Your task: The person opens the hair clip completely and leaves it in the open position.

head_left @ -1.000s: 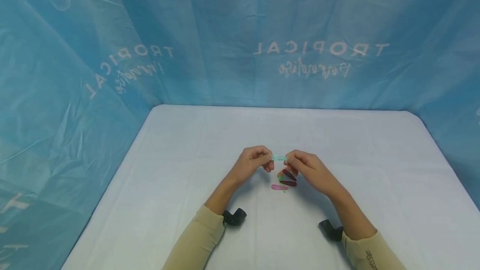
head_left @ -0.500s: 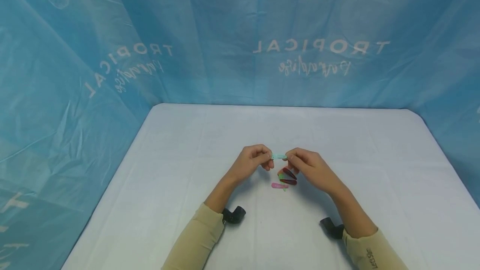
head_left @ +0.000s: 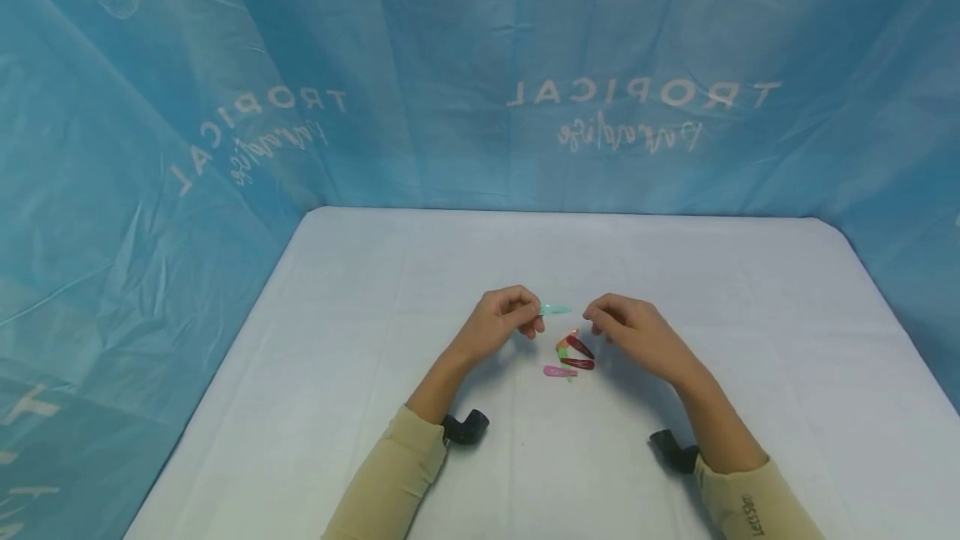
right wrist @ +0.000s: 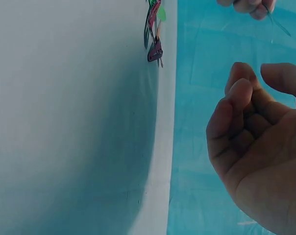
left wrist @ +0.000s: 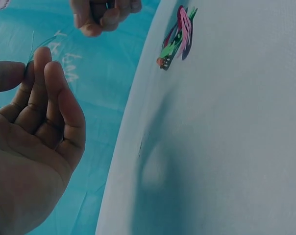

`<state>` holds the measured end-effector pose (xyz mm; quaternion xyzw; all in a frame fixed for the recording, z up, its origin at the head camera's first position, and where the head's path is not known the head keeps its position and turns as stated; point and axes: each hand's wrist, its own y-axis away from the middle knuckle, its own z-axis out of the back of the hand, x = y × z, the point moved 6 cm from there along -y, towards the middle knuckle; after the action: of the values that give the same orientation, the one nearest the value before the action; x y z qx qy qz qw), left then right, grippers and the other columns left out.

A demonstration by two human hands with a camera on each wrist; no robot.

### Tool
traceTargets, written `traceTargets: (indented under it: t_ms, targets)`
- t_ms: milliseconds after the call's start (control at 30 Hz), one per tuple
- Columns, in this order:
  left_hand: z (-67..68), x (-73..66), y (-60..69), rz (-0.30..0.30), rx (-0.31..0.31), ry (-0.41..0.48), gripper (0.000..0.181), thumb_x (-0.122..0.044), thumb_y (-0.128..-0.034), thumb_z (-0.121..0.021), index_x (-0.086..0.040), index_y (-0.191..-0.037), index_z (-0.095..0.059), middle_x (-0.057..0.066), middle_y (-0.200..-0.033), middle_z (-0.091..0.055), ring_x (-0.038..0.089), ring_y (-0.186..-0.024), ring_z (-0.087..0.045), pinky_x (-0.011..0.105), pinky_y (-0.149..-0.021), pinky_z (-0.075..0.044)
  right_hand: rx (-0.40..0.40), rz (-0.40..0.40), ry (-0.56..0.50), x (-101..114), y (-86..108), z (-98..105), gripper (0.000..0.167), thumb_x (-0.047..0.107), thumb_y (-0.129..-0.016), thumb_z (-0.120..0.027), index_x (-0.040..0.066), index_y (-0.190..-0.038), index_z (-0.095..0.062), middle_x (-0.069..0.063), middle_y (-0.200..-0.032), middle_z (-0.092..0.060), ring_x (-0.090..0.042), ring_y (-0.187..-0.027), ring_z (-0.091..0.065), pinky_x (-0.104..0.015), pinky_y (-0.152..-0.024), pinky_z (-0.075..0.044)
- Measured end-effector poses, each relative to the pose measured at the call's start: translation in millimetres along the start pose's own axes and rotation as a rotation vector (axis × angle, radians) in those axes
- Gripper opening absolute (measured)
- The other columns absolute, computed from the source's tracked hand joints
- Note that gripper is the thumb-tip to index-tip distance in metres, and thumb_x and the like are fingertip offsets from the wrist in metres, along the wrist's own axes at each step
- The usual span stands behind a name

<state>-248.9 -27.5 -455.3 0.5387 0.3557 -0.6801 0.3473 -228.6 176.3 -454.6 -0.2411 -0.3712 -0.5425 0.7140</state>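
Note:
A mint-green snap hair clip (head_left: 557, 309) is pinched at one end between the thumb and fingers of my left hand (head_left: 502, 322); its other end points right, toward my right hand (head_left: 628, 332). The right hand holds nothing, its fingers loosely bent and apart from the clip. In the right wrist view a gap shows between that thumb and the fingertips. Below both hands lies a small pile of hair clips: two dark red clips (head_left: 577, 364), a pink clip (head_left: 559, 372), and orange and green ones (head_left: 564, 352) partly covered.
The pile lies on a white-covered table (head_left: 375, 290). Blue printed curtains (head_left: 450, 48) hang behind the table and along its left side. A black wrist camera mount (head_left: 467, 427) sits under the left forearm, another (head_left: 673, 451) by the right.
My right hand has let go of the mint hair clip and moved a little to the right. The left hand keeps the clip, which now looks closed and slimmer. The pile lies unchanged.

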Motion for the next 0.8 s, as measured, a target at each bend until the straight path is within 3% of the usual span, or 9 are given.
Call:
traceTargets:
  t_ms: [200,567,800]
  targets:
    - [2.6,-0.7,0.6,0.013,-0.019,-0.038,0.022,-0.011,-0.1031,-0.054,0.009,-0.105,-0.062,0.02,-0.087,-0.069,0.019,-0.074,-0.063,0.026,-0.074,-0.054,0.01,-0.006,0.009,-2.2,0.3,0.0,0.029,0.028,-0.104,-0.055,0.005,-0.116,-0.068,-0.008,-0.096,-0.069,-0.024,-0.087,-0.062,-0.036,-0.076,-0.051]
    - [7.1,3.3,0.2,0.021,-0.049,-0.063,0.022,-0.012,-0.103,-0.055,0.008,-0.105,-0.064,0.017,-0.086,-0.07,0.017,-0.072,-0.064,0.027,-0.075,-0.055,0.053,-0.053,0.144,-10.9,-3.4,-5.2,0.022,0.027,-0.101,-0.057,0.011,-0.103,-0.071,-0.003,-0.089,-0.068,-0.019,-0.08,-0.056,-0.034,-0.071,-0.047]
    - [8.6,7.7,1.5,0.064,-0.109,-0.228,0.027,-0.023,-0.1028,-0.057,0.001,-0.107,-0.069,0.003,-0.084,-0.073,0.016,-0.075,-0.066,0.029,-0.072,-0.052,0.096,-0.082,0.188,-12.6,-3.3,-7.3,0.021,0.026,-0.1,-0.058,0.01,-0.098,-0.071,-0.001,-0.085,-0.065,-0.018,-0.076,-0.054,-0.033,-0.067,-0.046]
